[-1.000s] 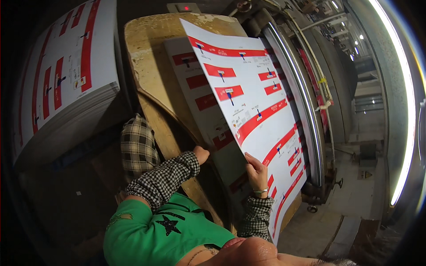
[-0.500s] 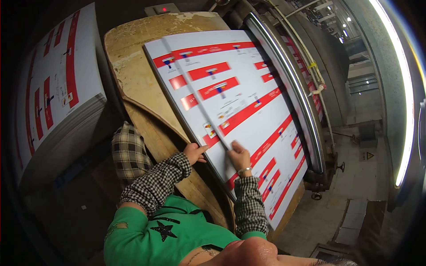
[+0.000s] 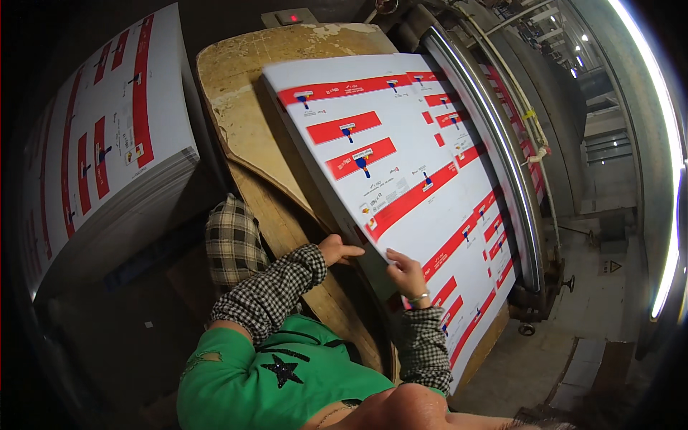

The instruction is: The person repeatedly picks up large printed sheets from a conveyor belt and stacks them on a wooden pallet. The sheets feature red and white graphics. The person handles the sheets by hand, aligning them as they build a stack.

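Observation:
My right hand (image 3: 407, 276) pinches the near left edge of a large white printed sheet (image 3: 430, 247), which has red bands and small blue pictures. That edge is raised, with a dark gap beneath it. My left hand (image 3: 340, 249) is beside the same edge, its index finger stretched out toward the sheet and nothing in its grasp. Another printed sheet (image 3: 438, 99) meets this one on the right, lying toward a shiny metal roller (image 3: 494, 150). The lower sheets are mostly hidden.
A worn wooden board (image 3: 247, 93) lies left of the sheets. Further left stands a tall stack of similar printed sheets (image 3: 168, 107). Handwheels (image 3: 527, 329) stick out at the roller's near end. A grey box with a red light (image 3: 289, 18) sits at the back.
The earlier upper sheet has slid right toward the roller. My right hand now has the edge of the sheet below it raised. My left hand has stayed by the edge.

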Demonstrator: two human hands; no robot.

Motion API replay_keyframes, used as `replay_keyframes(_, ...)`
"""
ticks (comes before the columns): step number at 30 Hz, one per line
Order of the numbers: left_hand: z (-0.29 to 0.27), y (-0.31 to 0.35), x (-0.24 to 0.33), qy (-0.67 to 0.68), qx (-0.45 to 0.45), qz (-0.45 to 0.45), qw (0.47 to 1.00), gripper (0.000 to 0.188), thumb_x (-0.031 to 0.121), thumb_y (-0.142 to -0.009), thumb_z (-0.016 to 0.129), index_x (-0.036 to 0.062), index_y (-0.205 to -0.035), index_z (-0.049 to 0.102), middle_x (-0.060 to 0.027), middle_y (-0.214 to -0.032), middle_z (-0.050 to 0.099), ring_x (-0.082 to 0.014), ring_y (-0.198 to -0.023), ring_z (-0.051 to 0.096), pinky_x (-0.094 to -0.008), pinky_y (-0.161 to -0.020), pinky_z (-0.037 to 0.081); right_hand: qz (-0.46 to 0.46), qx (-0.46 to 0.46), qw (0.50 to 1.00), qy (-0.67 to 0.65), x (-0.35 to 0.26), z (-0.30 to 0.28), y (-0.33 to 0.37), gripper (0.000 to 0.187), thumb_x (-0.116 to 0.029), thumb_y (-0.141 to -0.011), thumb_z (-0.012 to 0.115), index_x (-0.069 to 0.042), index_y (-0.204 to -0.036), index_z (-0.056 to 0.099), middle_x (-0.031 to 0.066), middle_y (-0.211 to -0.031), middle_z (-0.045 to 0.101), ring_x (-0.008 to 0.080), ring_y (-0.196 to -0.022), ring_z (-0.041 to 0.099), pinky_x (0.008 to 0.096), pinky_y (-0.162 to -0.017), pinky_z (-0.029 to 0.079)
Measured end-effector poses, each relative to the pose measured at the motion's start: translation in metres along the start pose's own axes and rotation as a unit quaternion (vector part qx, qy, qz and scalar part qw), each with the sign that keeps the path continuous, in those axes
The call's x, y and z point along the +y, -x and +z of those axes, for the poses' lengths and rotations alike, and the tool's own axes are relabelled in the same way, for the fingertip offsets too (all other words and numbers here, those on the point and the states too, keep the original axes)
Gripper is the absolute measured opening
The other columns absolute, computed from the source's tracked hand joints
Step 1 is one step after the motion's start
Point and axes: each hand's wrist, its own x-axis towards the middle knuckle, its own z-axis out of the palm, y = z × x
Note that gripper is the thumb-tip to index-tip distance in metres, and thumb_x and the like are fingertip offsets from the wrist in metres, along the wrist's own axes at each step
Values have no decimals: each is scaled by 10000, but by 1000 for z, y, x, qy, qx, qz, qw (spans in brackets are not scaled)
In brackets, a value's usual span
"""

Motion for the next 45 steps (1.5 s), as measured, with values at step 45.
replay_keyframes(45, -17, -27, -39, -155, 228, 45, 960, 262, 134, -728, 547, -92, -597, 546, -109, -559, 543, -174, -498, 515, -342, -492, 401, -52, 81, 991, -95, 1, 16, 20, 344, -71, -702, 606, 27, -1032, 612, 169, -1152, 583, 246, -1104, 545, 296, -929, 434)
